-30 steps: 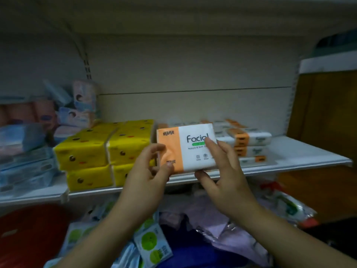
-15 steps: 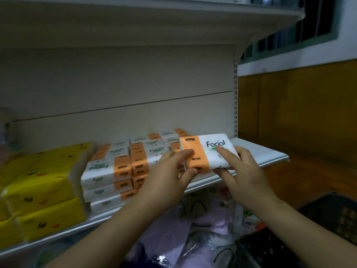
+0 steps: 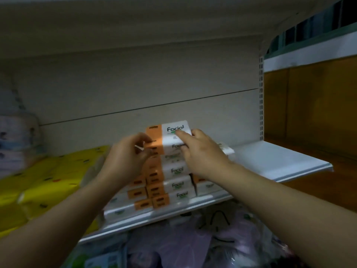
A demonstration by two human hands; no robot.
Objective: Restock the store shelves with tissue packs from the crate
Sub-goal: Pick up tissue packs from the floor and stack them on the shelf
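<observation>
Two hands on one pk right now. My left hand (image 3: 125, 157) has its fingers curled in and pinches the orange end of the Facial tissue pack (image 3: 170, 130). My right hand (image 3: 201, 153) lies over the white end, index finger along the top face and the other fingers bent over the front edge. The thumb is hidden, so I can't tell how far it wraps underneath.

The pk sits at the top of the stack (image 3: 173, 182) of matching orange-and-white packs on the white shelf (image 3: 280, 161), close to the back panel (image 3: 135, 89). It looks to be resting on the pk below, but I can't tell if its weight is fully down. Yellow tissue packs (image 3: 48, 180) are just to the left, and the right part of the shelf is bare. No crate in view.

Handling, as I judge it: light, soft film-wrapped block. It squashes if squeezed and the wrap is prob a bit slick. Best hold is by the two short ends w/ flat fingers, not by pinching the film, which could tear or slide. The stack is tall and soft, so it may lean. I'd square the pk to the one below and ease off both ends together, w/o shoving sideways.
</observation>
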